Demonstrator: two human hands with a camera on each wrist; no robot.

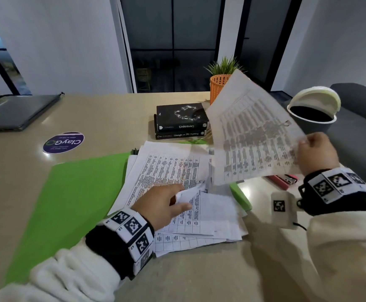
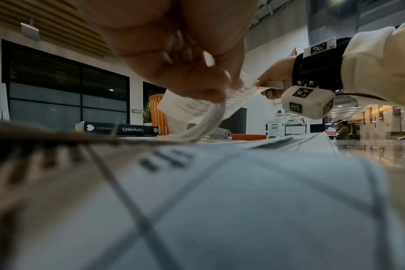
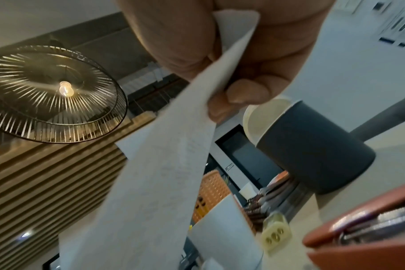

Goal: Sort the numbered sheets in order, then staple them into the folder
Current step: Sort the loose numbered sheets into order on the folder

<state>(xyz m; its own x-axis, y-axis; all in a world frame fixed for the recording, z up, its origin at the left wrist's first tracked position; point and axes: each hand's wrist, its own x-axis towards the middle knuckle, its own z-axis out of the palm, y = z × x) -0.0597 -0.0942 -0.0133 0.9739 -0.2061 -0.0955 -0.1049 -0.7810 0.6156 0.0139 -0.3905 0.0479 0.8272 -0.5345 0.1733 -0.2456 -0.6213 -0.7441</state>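
Observation:
A loose pile of printed sheets lies across the open green folder on the desk. My left hand rests on the pile and pinches the lifted corners of a few sheets. My right hand holds one printed sheet by its right edge, raised and tilted above the desk; in the right wrist view thumb and fingers pinch this sheet. A red stapler lies on the desk under the raised sheet, and shows large and close as the red stapler.
Two black books are stacked behind the pile, with an orange pot and plant beyond. A grey bin with a white swing lid stands at the right. A closed laptop and a round sticker lie at the left.

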